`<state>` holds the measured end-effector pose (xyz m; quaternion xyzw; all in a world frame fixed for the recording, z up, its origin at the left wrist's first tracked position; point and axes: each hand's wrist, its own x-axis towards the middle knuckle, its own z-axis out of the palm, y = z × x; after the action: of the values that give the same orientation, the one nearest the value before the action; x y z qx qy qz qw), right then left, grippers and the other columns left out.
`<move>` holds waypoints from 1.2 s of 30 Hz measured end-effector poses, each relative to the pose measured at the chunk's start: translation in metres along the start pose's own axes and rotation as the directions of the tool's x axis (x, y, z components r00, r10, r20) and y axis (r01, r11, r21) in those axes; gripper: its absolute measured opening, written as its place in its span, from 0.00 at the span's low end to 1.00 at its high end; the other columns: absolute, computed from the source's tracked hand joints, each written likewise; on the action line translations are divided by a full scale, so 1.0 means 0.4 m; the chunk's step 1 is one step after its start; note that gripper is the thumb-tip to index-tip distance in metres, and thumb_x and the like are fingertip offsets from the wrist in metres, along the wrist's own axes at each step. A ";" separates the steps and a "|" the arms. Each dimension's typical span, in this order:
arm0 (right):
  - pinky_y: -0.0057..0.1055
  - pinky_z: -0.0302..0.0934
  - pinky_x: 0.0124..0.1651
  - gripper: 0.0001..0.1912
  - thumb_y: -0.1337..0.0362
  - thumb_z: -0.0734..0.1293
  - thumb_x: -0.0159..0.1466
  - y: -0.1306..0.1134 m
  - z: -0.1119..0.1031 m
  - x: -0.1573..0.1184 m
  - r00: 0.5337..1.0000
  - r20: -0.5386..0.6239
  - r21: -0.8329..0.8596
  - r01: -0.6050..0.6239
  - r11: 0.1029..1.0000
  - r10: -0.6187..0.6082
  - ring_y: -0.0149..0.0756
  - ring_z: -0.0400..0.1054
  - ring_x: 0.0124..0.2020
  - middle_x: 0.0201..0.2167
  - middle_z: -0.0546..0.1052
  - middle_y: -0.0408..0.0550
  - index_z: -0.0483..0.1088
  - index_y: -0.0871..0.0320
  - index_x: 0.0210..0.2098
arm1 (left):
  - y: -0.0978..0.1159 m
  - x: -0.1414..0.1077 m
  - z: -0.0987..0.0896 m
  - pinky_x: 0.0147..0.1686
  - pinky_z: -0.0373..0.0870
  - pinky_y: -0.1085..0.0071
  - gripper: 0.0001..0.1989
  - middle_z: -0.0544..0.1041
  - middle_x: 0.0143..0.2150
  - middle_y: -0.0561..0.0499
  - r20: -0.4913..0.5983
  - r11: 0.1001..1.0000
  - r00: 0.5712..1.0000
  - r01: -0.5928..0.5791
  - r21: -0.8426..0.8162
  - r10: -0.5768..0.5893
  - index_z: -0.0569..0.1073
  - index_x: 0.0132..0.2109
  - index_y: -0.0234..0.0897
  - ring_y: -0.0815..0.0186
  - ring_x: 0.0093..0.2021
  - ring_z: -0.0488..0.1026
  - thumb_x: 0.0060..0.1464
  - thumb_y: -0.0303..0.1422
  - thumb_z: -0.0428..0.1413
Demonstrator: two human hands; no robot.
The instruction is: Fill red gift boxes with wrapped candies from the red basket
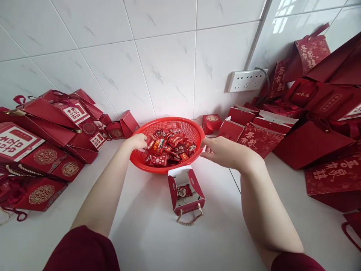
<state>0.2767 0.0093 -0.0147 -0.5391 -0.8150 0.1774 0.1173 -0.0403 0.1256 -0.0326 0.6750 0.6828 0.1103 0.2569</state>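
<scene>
A red mesh basket (194, 132) holds a heap of red wrapped candies (176, 140) near the wall. My left hand (137, 142) reaches over the basket's left rim with its fingers closed at the edge of the heap; whatever they pinch is too small to name. At the right rim is my right hand (212, 149), its fingers loosely apart and holding nothing. In front of the basket stands an open red box (194, 204) with a white inside and a rope handle. A dark red wrapped candy (184, 191) lies inside the box.
Red gift boxes (46, 156) are piled on the left. More red boxes and bags (299, 150) are stacked along the right side. A small red box (211, 123) sits behind my right hand. A white power strip (247, 80) with a grey cable is on the tiled wall.
</scene>
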 end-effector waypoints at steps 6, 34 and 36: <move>0.32 0.62 0.34 0.14 0.55 0.62 0.69 -0.019 -0.002 0.007 0.993 -0.109 0.073 0.058 0.996 -0.050 0.41 0.73 0.35 0.36 0.79 0.52 0.74 0.56 0.39 | 0.051 -0.163 -0.032 0.49 0.78 0.64 0.17 0.81 0.45 0.44 -0.163 0.928 0.970 -0.225 -0.296 0.183 0.76 0.45 0.33 0.56 0.48 0.79 0.52 0.40 0.61; 0.33 0.63 0.40 0.11 0.55 0.65 0.68 -0.027 -0.011 0.008 0.890 -0.392 0.446 0.406 0.798 -0.233 0.36 0.69 0.37 0.35 0.76 0.47 0.73 0.56 0.38 | 0.121 -0.282 0.016 0.40 0.74 0.72 0.16 0.79 0.46 0.51 -0.020 0.844 0.863 -0.497 -0.203 0.504 0.77 0.48 0.41 0.62 0.44 0.76 0.57 0.44 0.57; 0.34 0.65 0.41 0.11 0.55 0.64 0.68 -0.027 -0.019 -0.008 0.873 -0.413 0.441 0.440 0.783 -0.258 0.36 0.70 0.36 0.35 0.76 0.47 0.73 0.54 0.38 | 0.114 -0.275 0.010 0.45 0.73 0.71 0.15 0.78 0.49 0.51 0.074 0.838 0.838 -0.529 -0.138 0.541 0.77 0.48 0.43 0.61 0.47 0.74 0.58 0.43 0.56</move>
<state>0.2717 0.0039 -0.0032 -0.3457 -0.7907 0.2733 0.4249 -0.0034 0.0200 0.0090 0.8284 0.4445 0.1785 0.2905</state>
